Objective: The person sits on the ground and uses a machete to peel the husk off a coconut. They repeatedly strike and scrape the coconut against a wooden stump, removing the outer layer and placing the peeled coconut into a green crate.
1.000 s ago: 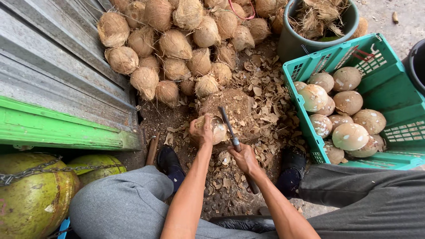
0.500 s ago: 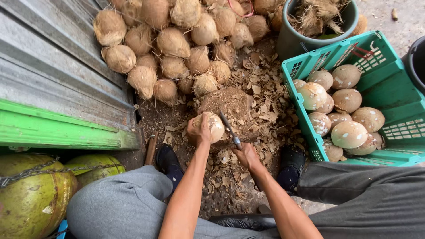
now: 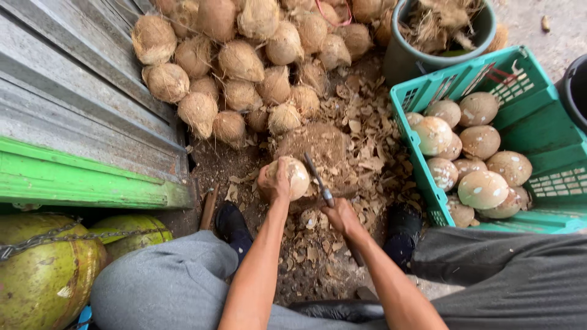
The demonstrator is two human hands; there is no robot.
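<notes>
The left hand [image 3: 274, 181] cups a hard, round, likely heavy coconut [image 3: 296, 176] on the wooden block [image 3: 321, 150], fingers wrapped over its top, while the right hand [image 3: 342, 217] is clenched around a knife [image 3: 318, 179] beside it.

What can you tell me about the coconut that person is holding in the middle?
The coconut is roundish and pale tan, mostly stripped of husk, with a few brown fibrous patches left. It sits on a worn brown block amid husk shavings. The left hand grips its left side, fingers over the top. The right hand holds a knife whose dark blade lies against the coconut's right side.
</notes>
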